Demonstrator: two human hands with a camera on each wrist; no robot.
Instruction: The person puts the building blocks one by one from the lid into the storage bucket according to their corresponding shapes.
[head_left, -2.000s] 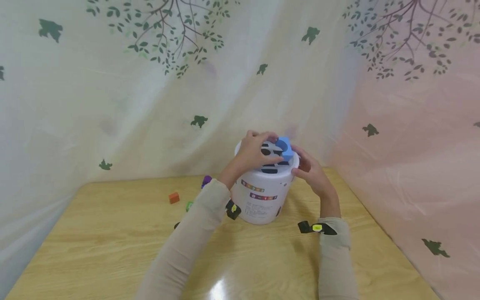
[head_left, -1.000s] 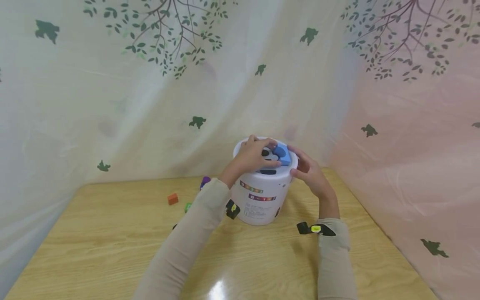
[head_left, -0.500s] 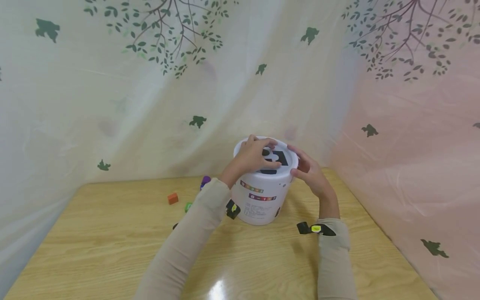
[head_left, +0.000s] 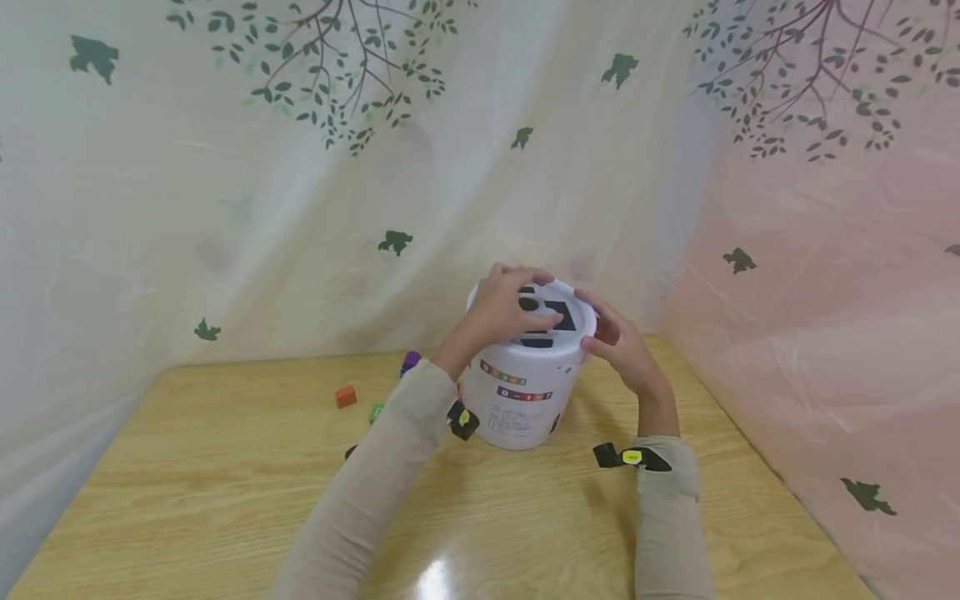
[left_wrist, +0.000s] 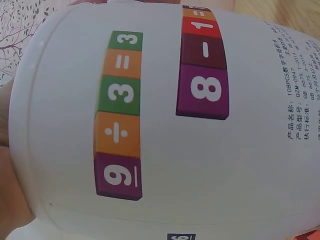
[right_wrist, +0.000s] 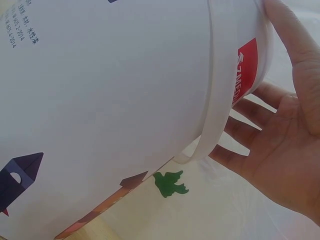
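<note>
A white shape-sorter bucket with a lid full of dark cut-out holes stands upright on the table in the head view. Above the lid my left hand is spread with nothing between thumb and fingers, the fingertips near the far rim and the thumb over a large dark opening. My right hand holds the bucket's right rim, thumb in front and fingers round the far side. In the right wrist view those fingers lie along the rim. Printed number sums cover the bucket's side in the left wrist view.
On the wooden table, left of the bucket, lie an orange block, a green block and a purple piece. My left sleeve partly covers a dark object. Leaf-patterned curtains hang behind and at the right.
The blue block with a round hollow sank through the lid's large opening and is out of sight. My left hand then rose slightly off the lid. The right hand kept its hold.
</note>
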